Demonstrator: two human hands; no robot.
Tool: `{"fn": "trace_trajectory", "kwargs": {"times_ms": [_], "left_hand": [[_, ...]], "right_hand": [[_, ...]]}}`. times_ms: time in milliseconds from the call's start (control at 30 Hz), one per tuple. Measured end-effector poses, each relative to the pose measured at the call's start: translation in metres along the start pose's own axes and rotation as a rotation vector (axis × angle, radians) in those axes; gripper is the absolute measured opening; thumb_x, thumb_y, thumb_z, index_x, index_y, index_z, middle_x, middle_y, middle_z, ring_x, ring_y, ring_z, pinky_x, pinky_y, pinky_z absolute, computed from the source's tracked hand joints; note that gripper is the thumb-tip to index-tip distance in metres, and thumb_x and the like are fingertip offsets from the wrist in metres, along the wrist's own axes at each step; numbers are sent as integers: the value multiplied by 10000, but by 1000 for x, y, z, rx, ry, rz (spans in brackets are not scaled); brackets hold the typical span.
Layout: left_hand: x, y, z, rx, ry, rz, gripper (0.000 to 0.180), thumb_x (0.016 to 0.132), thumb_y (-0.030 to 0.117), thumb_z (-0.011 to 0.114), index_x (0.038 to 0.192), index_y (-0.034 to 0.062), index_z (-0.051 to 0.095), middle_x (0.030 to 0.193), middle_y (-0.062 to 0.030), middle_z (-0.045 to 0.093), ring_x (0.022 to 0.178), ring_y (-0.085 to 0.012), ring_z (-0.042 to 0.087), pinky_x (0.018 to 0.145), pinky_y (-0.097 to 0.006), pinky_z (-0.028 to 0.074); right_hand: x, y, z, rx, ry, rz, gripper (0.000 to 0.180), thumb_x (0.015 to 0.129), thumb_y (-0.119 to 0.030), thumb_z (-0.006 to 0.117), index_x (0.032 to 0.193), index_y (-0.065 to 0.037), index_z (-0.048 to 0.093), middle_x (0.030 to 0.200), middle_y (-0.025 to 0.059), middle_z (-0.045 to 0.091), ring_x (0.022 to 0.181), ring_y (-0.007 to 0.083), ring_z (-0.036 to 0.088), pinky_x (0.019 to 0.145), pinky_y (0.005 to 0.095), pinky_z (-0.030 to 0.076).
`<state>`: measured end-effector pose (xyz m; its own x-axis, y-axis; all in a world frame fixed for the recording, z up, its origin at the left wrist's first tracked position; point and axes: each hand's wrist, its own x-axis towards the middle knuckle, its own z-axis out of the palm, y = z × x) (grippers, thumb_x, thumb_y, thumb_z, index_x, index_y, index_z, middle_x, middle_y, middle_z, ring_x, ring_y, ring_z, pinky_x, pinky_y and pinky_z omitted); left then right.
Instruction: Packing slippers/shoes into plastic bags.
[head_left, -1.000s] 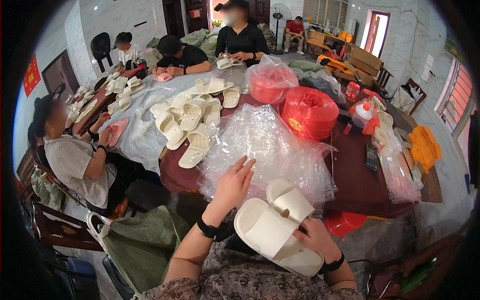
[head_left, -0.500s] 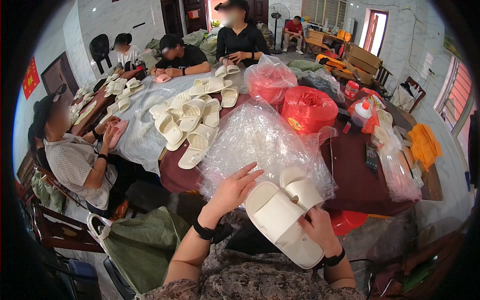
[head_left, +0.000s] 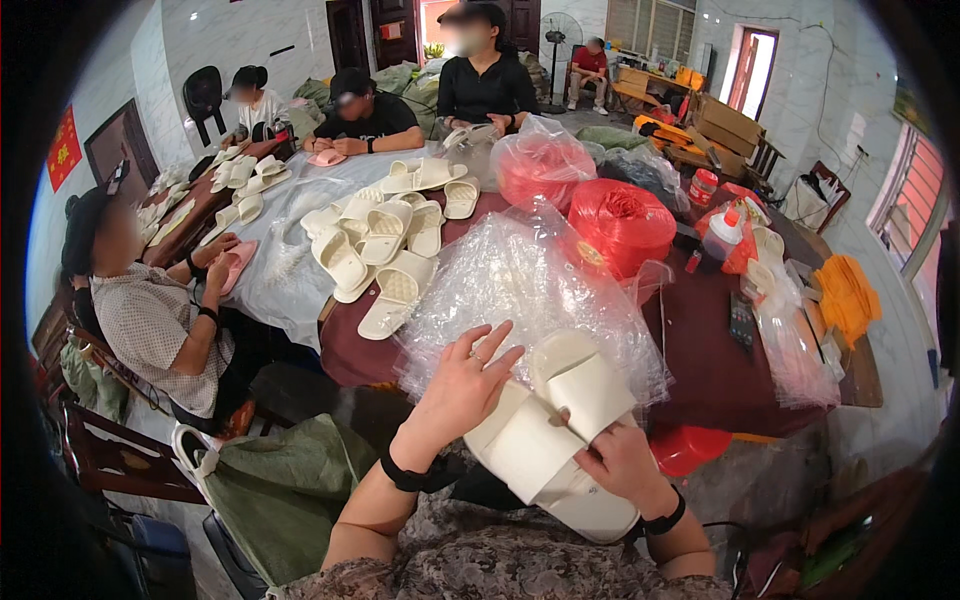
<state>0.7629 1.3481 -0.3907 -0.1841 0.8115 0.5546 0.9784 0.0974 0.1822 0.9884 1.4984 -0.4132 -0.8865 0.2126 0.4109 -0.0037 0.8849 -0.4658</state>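
Sitting at the left of the dark red table (head_left: 700, 370), a person in a checked shirt (head_left: 150, 320) works a pink slipper (head_left: 235, 265), and further along a heap of loose cream slippers (head_left: 385, 245) lies unpacked on a clear sheet. Nearer the table's front edge, the left hand (head_left: 460, 385) is spread flat with its fingers released, pressing on a crumpled pile of clear plastic bags (head_left: 540, 290) and holding nothing. Just to its right, a pair of cream slippers (head_left: 555, 425) is stacked together below the table edge, gripped from underneath by the right hand (head_left: 625, 465), whose fingers are clenched on the pair. By the look of it, the pair is matched and in hand but not yet bagged, and a bag has yet to be picked out. Beyond the bags stands a red spool of twine (head_left: 620, 220), and at the table's right end lie orange bags (head_left: 845, 295).
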Motion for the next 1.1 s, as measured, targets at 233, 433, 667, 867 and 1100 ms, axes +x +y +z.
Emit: {"fn": "trace_trajectory", "kwargs": {"times_ms": [233, 433, 667, 867, 1100], "left_hand": [[2, 7, -20, 3, 35, 32, 411, 837, 87, 637, 1247, 95, 614, 1392, -109, 519, 1215, -356, 505, 981, -453, 449], [5, 14, -33, 32, 41, 92, 440, 816, 72, 637, 1255, 101, 619, 1419, -78, 508, 1271, -347, 483, 991, -450, 445], [3, 11, -33, -2, 13, 126, 419, 838, 72, 604, 1257, 77, 615, 1427, -64, 505, 1309, -335, 460, 1036, -456, 423], [7, 15, -23, -42, 18, 145, 397, 843, 82, 605, 1238, 37, 612, 1416, -82, 510, 1315, -344, 453, 1063, -465, 406], [11, 40, 7, -196, -20, 254, 406, 832, 85, 634, 1225, -8, 602, 1433, -122, 484, 1354, -348, 417, 1106, -503, 359]], "right_hand": [[3, 11, 1, 56, 91, 102, 294, 838, -213, 668, 1063, -23, 658, 847, 185, 629, 728, 368, 624, 631, 428, 494], [10, 8, 5, 109, 143, 132, 295, 885, -207, 632, 1100, -4, 643, 895, 210, 640, 715, 378, 639, 620, 418, 497], [17, 16, 11, 124, 155, 240, 285, 882, -187, 635, 1092, 6, 638, 830, 203, 644, 738, 372, 650, 634, 405, 497], [16, 26, 23, -62, 238, 122, 272, 874, -184, 641, 1069, 5, 614, 843, 207, 648, 754, 394, 630, 631, 448, 473], [29, 19, 31, -46, 212, 197, 207, 843, -194, 662, 854, 3, 598, 741, 208, 606, 707, 416, 586, 612, 476, 447]]}}
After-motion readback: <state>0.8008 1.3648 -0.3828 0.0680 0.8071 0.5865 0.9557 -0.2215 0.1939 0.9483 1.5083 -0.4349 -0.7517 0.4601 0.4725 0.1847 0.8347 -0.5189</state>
